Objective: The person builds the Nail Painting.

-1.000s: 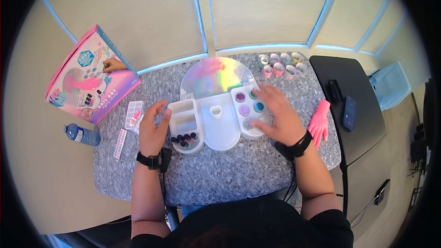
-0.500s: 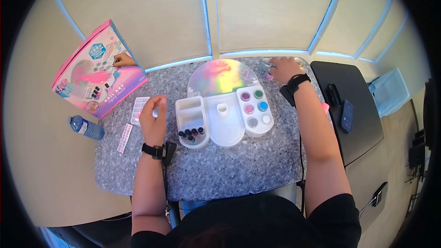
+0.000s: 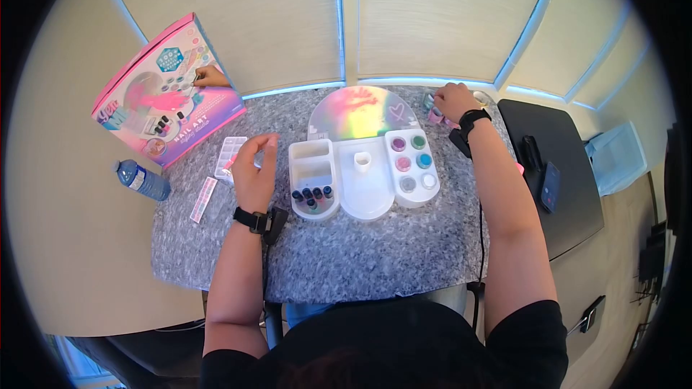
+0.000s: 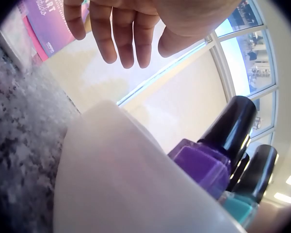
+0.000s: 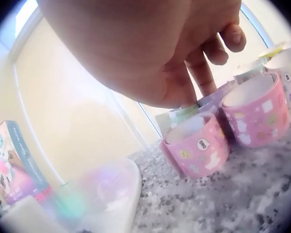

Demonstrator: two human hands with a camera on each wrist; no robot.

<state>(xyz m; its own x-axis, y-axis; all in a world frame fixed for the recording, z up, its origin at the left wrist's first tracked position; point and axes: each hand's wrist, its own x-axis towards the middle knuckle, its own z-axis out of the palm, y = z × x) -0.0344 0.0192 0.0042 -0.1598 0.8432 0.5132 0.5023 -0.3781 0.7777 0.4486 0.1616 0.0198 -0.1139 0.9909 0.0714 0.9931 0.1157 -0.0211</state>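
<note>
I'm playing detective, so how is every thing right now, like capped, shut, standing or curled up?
Patterned bands, curled into rings
Right hand, fingers at the bands; grip hidden
Left hand, relaxed, holding nothing
Nail polish bottles, capped, in the white tray
Coloured pots, in round slots; lids unclear
Nail art box, standing, looks shut
Water bottle, seems upright; cap unclear
Divided case, flat; lid unclear
Phone, lying flat; screen seems lit

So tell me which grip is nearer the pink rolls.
Right: the right grip is at the pink rolls; the left grip is well away, left of the white tray.
</note>
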